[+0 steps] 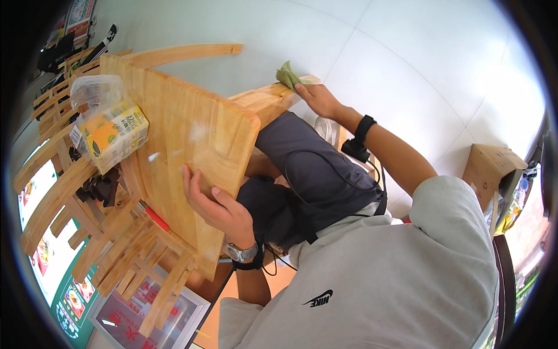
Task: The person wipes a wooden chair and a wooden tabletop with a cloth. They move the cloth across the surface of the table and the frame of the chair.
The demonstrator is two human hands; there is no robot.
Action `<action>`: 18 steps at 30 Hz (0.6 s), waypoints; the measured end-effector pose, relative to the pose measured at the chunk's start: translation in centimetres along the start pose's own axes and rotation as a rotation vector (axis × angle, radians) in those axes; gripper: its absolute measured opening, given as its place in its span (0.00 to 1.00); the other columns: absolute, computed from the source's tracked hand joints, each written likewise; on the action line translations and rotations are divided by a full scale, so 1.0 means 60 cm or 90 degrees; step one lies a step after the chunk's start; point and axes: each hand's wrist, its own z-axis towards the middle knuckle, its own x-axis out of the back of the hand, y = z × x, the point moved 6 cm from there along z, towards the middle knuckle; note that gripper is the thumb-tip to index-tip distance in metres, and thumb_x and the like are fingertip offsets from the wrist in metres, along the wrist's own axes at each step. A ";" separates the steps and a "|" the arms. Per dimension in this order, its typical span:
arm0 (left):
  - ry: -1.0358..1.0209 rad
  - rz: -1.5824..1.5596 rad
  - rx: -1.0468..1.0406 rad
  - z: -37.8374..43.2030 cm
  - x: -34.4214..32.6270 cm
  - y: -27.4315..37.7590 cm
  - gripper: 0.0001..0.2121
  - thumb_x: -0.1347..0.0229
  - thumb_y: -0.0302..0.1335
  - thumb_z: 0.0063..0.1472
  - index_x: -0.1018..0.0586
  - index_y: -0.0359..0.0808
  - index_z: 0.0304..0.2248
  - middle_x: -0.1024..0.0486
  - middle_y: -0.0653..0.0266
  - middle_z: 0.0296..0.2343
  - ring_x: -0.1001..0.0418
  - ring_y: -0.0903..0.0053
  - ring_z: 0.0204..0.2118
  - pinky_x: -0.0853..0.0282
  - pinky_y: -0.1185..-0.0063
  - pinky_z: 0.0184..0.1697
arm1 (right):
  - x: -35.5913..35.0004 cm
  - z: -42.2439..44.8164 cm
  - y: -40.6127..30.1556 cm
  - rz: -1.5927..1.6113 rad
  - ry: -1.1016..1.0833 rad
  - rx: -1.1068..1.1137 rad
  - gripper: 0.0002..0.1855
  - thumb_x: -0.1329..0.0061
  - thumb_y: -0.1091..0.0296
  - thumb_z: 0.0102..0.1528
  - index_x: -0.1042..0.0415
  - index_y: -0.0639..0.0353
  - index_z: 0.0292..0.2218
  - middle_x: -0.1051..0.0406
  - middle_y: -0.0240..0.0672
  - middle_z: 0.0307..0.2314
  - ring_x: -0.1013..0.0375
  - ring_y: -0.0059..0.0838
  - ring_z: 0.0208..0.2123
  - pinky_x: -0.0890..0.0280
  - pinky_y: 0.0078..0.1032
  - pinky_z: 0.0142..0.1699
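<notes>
My right hand grips a crumpled green cloth. It presses the cloth on the end of a light wooden piece of furniture, perhaps a chair or bench, beyond my knee. With its fingers spread, my left hand rests on the near part of a wooden tabletop, close to the edge. A metal wristwatch sits on the left wrist. Towards the far left of the tabletop stands a yellow and white juice carton pack with clear plastic around it.
Slatted wooden chairs crowd the left side. A red stick-like object shows beside the table edge. At right an open cardboard box stands by the tiled floor. Another person's shoe appears at the upper left.
</notes>
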 end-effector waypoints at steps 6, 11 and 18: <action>-0.002 0.007 -0.013 0.005 0.000 0.004 0.19 0.58 0.22 0.69 0.30 0.28 0.57 0.33 0.45 0.62 0.35 0.50 0.64 0.43 0.59 0.68 | -0.020 0.106 0.131 -0.176 -0.059 -0.045 0.35 0.73 0.46 0.73 0.22 0.70 0.40 0.23 0.65 0.40 0.26 0.67 0.46 0.34 0.52 0.55; 0.021 -0.002 -0.013 -0.001 0.002 -0.003 0.18 0.56 0.24 0.69 0.28 0.29 0.56 0.32 0.46 0.61 0.34 0.50 0.63 0.41 0.60 0.66 | -0.004 0.137 0.171 -0.061 -0.063 -0.257 0.35 0.65 0.45 0.67 0.24 0.75 0.49 0.21 0.56 0.40 0.22 0.53 0.45 0.31 0.44 0.54; 0.047 -0.020 -0.035 -0.005 0.006 -0.014 0.17 0.54 0.26 0.70 0.27 0.30 0.55 0.30 0.45 0.60 0.33 0.48 0.61 0.38 0.60 0.64 | -0.017 0.097 0.094 0.130 -0.040 -0.326 0.22 0.60 0.54 0.65 0.25 0.67 0.41 0.26 0.40 0.33 0.26 0.31 0.32 0.33 0.34 0.34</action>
